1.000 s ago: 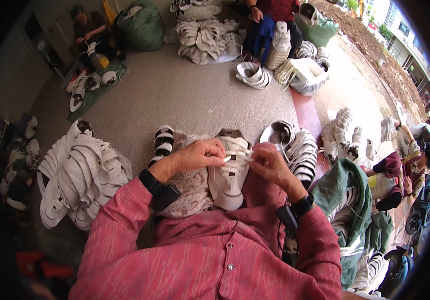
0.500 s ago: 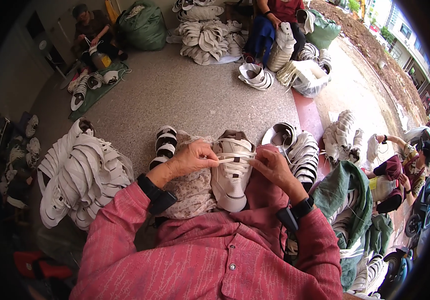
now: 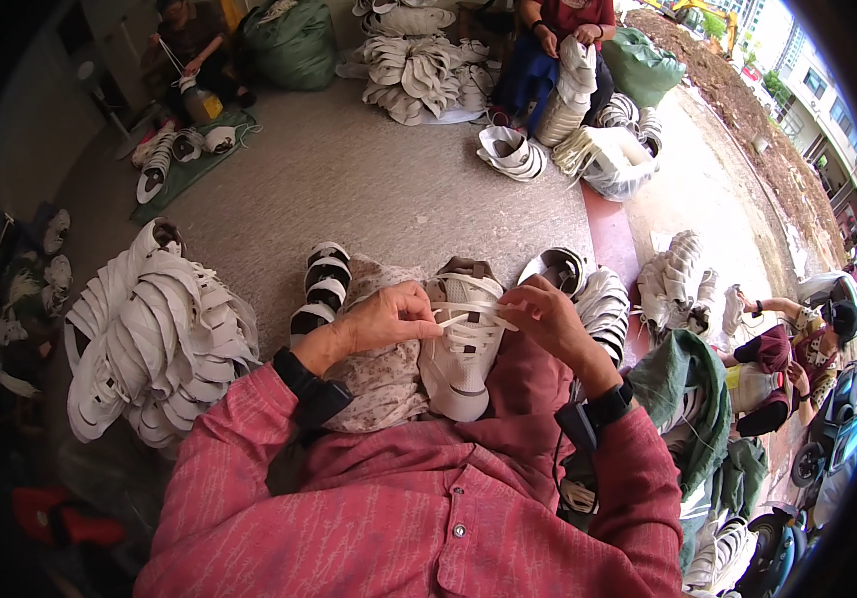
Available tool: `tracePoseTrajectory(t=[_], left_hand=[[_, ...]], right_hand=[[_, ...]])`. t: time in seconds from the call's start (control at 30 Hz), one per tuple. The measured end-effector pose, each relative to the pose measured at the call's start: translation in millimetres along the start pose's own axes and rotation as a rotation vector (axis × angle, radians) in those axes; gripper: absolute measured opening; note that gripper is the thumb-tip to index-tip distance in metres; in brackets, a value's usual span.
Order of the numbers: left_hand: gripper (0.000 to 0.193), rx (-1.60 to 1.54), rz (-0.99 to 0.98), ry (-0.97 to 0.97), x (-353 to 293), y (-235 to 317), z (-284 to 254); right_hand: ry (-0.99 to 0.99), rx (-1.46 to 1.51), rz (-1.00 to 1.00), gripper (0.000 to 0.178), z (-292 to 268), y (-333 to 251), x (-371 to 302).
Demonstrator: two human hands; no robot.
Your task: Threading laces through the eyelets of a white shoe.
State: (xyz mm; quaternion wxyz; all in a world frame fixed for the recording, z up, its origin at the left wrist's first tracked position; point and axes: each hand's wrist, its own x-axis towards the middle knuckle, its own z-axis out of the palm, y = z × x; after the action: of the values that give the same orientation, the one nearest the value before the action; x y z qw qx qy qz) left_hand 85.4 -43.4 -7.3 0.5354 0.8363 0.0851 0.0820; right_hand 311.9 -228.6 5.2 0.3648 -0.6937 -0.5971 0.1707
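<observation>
A white sneaker upper (image 3: 463,374) with a brown collar lining rests on my lap, its toe toward me. White shoelace (image 3: 468,306) crosses its eyelets in several rows. My left hand (image 3: 395,316) pinches one lace end at the shoe's left side. At the right side, my right hand (image 3: 545,317) closes its thumb and fingers on the lace near the upper eyelets. Both hands are just above the shoe, with patterned cloth (image 3: 378,384) under the left wrist.
Stacked white uppers (image 3: 164,334) lie to my left, and more uppers (image 3: 603,309) stand by my right knee. A green sack (image 3: 687,389) is on the right. Across the floor, a co-worker (image 3: 573,40) sits beside a pile of uppers (image 3: 413,75); other people work at far left and right.
My right hand has risen slightly toward the shoe's collar with its lace. My left hand stays pinched at nearly the same spot. The view has shifted a little.
</observation>
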Motion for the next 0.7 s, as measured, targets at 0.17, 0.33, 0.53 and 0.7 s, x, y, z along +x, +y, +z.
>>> tracePoseTrajectory(t=[0.17, 0.33, 0.53, 0.7], left_hand=[[0.016, -0.033, -0.021, -0.017, 2, 2, 0], [0.019, -0.232, -0.276, 0.237, 9, 3, 13], [0.013, 0.063, -0.221, 0.238, 12, 8, 20], [0.016, 0.208, -0.208, 0.269, 14, 18, 22]], right_hand=[[-0.107, -0.146, -0.091, 0.014, -1, 5, 15], [-0.196, 0.051, 0.092, 0.018, -1, 4, 21], [-0.184, -0.113, 0.028, 0.018, 2, -10, 25], [-0.134, -0.074, -0.021, 0.017, 7, -17, 27]])
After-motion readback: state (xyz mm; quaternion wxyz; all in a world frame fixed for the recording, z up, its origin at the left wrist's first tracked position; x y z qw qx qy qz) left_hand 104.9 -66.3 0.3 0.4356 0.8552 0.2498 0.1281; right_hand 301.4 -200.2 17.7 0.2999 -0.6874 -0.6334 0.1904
